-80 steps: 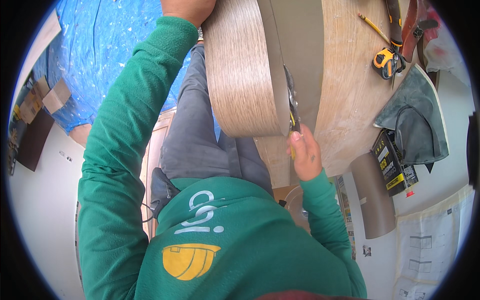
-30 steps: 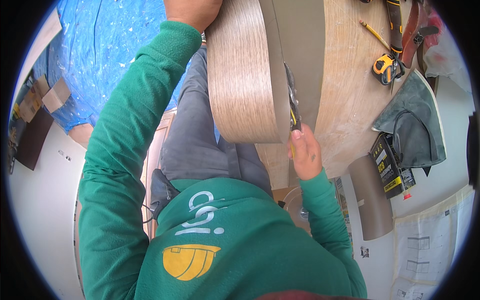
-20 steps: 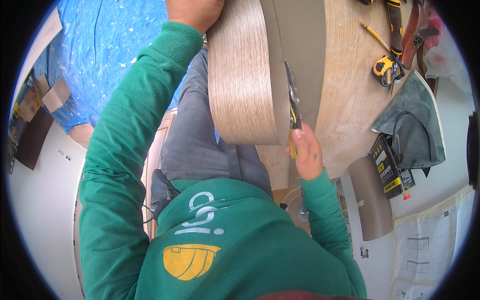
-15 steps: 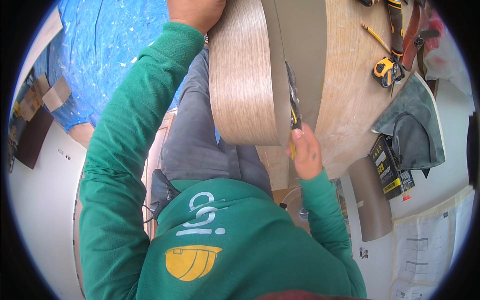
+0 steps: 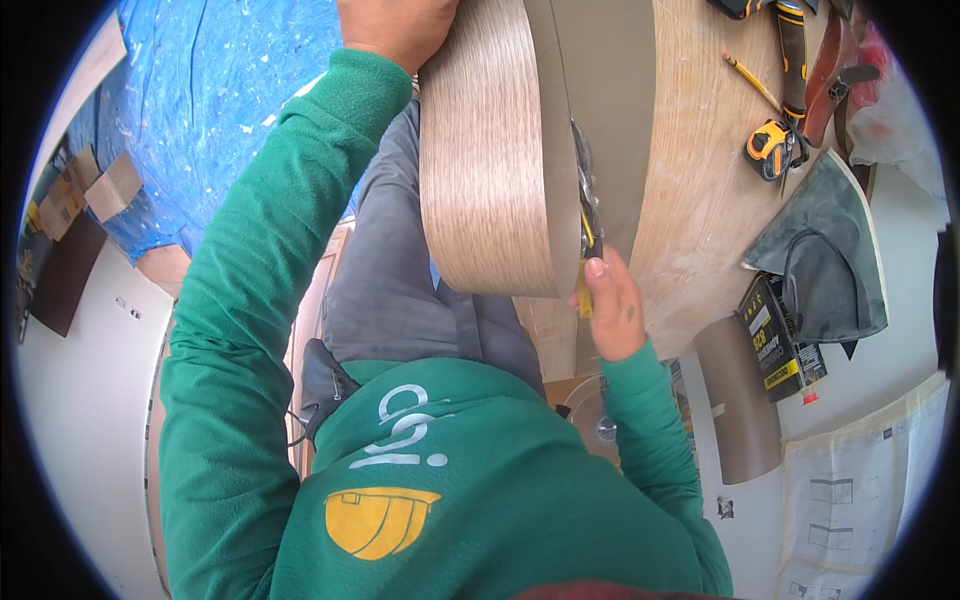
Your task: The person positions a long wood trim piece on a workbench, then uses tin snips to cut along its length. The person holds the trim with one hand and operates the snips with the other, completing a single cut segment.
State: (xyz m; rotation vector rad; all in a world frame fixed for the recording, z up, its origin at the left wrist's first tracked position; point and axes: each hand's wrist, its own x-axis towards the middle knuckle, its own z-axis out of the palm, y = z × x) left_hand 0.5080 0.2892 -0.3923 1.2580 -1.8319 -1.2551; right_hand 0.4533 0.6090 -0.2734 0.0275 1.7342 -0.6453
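Your right grip (image 5: 612, 308) is wrapped round the snips (image 5: 588, 200), the sheet (image 5: 485, 150) seemingly part-cut, line (image 5: 563, 65) left ahead; your left grip (image 5: 398, 28), I can't tell.

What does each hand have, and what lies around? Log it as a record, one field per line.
Left hand: at the left edge of the sheet; fingertips not visible
Right hand: grip closed on snips
Snips: tips toward the top of the picture
Sheet: curled part shows wood grain; plain brown beyond it
Board: right of the sheet; pencil and tape measure on it
Upper left: blue tarp
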